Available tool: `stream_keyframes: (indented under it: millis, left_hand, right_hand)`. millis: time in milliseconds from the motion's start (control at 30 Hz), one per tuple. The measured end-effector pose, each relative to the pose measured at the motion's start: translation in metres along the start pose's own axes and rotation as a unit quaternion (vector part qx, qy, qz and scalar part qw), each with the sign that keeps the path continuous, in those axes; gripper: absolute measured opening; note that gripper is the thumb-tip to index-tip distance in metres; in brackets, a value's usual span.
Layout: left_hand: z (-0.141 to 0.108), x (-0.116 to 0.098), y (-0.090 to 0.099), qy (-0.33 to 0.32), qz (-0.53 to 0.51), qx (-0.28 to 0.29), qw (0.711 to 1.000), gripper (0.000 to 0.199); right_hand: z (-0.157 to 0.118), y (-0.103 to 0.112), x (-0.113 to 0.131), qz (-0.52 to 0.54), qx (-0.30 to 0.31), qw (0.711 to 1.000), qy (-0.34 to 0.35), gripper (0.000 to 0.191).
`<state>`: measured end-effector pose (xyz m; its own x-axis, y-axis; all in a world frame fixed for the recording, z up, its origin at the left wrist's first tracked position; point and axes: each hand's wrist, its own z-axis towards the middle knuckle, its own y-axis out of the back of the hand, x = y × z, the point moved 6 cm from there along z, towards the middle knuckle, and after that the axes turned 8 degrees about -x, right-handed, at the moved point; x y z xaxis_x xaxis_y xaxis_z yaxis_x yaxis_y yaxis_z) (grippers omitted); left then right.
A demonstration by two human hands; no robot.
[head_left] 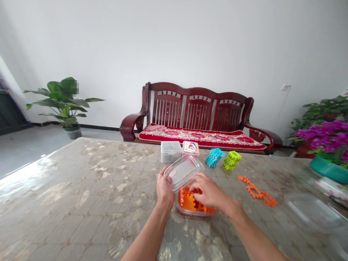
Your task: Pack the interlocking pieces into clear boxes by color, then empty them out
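A clear plastic lid (182,172) is tilted up in my left hand (164,188), whose fingers and thumb grip its left edge. Just below it sits a clear plastic container (187,213) filled with orange interlocking plastic blocks (190,201). My right hand (208,190) reaches over the container from the right. Its bent fingers are apart and rest at the orange blocks, close to the lid's lower right edge. Some fingertips are hard to make out against the blocks.
Behind the container stand a clear box (170,152), a labelled box (190,148), a blue block cluster (214,157) and a green one (232,160). A joined orange strip (257,192) lies to the right, near another clear plastic piece (312,210) and a teal flowerpot (328,169).
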<state>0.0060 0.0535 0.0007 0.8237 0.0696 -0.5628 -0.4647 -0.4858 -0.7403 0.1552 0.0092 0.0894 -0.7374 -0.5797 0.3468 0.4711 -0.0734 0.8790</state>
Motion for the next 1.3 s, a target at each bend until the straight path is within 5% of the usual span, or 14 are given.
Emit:
stream_keyframes:
  millis: [467, 700, 1033, 1300]
  left_hand:
    - [0.002, 0.000, 0.000, 0.001, 0.004, 0.000, 1.000, 0.039]
    - [0.001, -0.002, 0.001, -0.019, 0.009, -0.003, 1.000, 0.038]
    - [0.001, -0.003, 0.002, -0.016, 0.007, -0.008, 1.000, 0.036]
    - [0.000, -0.003, 0.001, -0.014, 0.008, -0.006, 1.000, 0.035]
  right_hand:
    - [-0.017, 0.012, 0.003, 0.029, -0.177, 0.980, -0.087, 0.031]
    - [-0.025, 0.002, 0.020, -0.026, -0.164, 0.985, -0.051, 0.016]
    - [-0.024, -0.005, 0.041, -0.066, -0.159, 0.985, -0.013, 0.027]
    - [-0.031, -0.002, 0.029, -0.104, -0.162, 0.981, -0.036, 0.028]
